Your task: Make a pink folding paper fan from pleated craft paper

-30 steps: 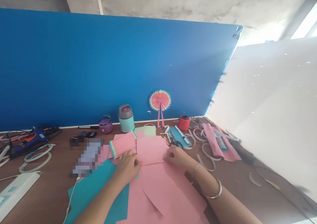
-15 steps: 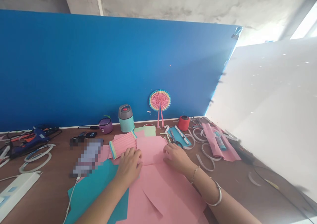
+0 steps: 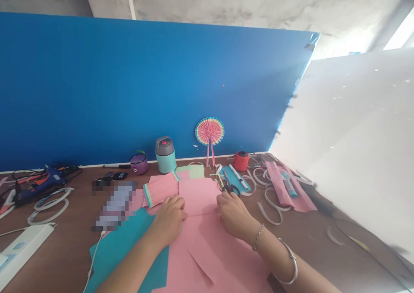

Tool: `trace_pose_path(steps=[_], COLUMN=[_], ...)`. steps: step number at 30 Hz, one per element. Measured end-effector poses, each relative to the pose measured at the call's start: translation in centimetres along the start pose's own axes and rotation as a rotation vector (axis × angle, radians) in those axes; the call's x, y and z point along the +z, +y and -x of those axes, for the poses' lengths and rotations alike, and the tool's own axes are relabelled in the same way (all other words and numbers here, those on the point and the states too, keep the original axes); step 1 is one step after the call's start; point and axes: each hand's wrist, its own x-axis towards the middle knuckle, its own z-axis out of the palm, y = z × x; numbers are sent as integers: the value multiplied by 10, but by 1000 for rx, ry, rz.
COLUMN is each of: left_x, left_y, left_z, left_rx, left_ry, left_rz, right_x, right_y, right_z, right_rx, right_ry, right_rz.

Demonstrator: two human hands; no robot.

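My left hand has its fingers curled at the left edge of a small pink sheet of paper. Opposite it, my right hand is closed on the sheet's right edge, with a bracelet and a bangle on that arm. Below lies larger pink paper, overlapping teal paper on the left. A pleated pink strip with blue and yellow edging rests just beyond my left hand. Black-handled scissors lie beyond my right hand. The fingertips are partly hidden.
A round paper fan leans against the blue partition. Behind stand a teal container, a purple pot and a red object. Left are a blurred phone, a glue gun and a power strip; curled white strips lie right.
My right hand has shifted slightly to the right and its fingers have drawn in, showing more of the scissors. My left fingers are curled a little more. The sheet stays in place.
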Motion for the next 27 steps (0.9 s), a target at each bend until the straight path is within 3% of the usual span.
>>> trace_pose_path(steps=[5, 8, 12, 14, 16, 19, 24, 27], left_x=[3, 9, 8, 7, 8, 15, 30, 28], left_y=[-5, -12, -16, -11, -1, 17, 23, 12], left_z=[1, 1, 0, 1, 0, -1, -3, -2], left_rx=[-57, -163, -292, -263, -229, -277, -376, -318], left_ry=[23, 212, 494, 491, 407, 295, 411, 510], left_rz=[44, 82, 139, 230, 372, 557, 507, 353], right_x=[5, 11, 15, 16, 17, 20, 24, 19], right_y=[0, 3, 8, 7, 2, -9, -22, -22], right_z=[-1, -5, -9, -9, -9, -9, -13, -9], right_rx=[-17, -16, 9, 32, 1, -126, -297, -333], right_ry=[30, 74, 265, 405, 528, 612, 654, 741], right_rz=[35, 31, -100, -205, -281, -292, -201, -201])
